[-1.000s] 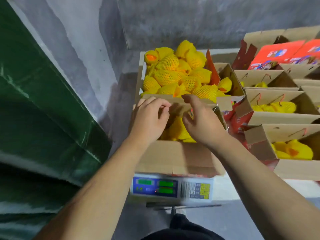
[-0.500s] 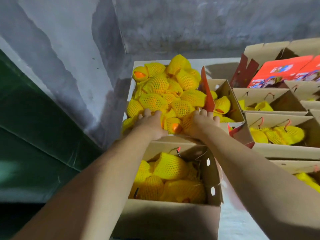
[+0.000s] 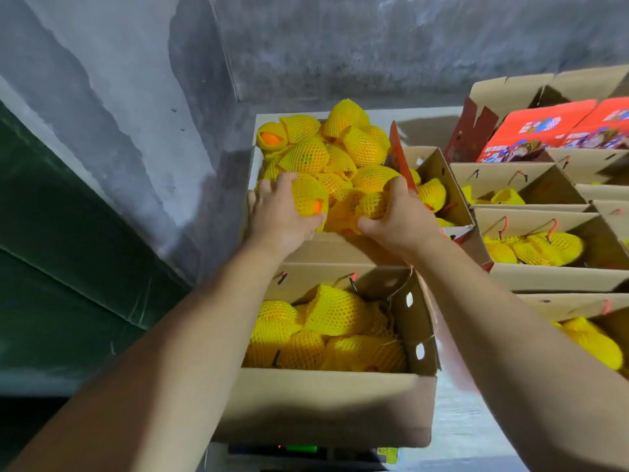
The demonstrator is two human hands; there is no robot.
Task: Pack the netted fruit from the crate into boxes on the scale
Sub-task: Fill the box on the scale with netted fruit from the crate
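Observation:
A white crate (image 3: pixel 260 121) at the back holds a heap of fruit in yellow foam nets (image 3: pixel 337 155). My left hand (image 3: pixel 275 212) grips one netted fruit (image 3: pixel 308 199), orange showing at its open end, at the crate's near edge. My right hand (image 3: pixel 398 219) grips another netted fruit (image 3: pixel 372 203) beside it. In front stands an open cardboard box (image 3: pixel 326 407) with several netted fruit (image 3: pixel 326 332) inside. It sits on a scale (image 3: pixel 306 451), whose display peeks out below the box.
To the right stand rows of open cardboard boxes (image 3: pixel 544 281) holding some netted fruit, and red printed boxes (image 3: pixel 551 127) at the back right. A grey concrete wall (image 3: pixel 136 97) runs behind and to the left, with a dark green sheet (image 3: pixel 51 267) at the left.
Both hands left the box on the scale, reached forward into the crate and each closed around a netted fruit. The view tilted up, so the scale display slid to the bottom edge.

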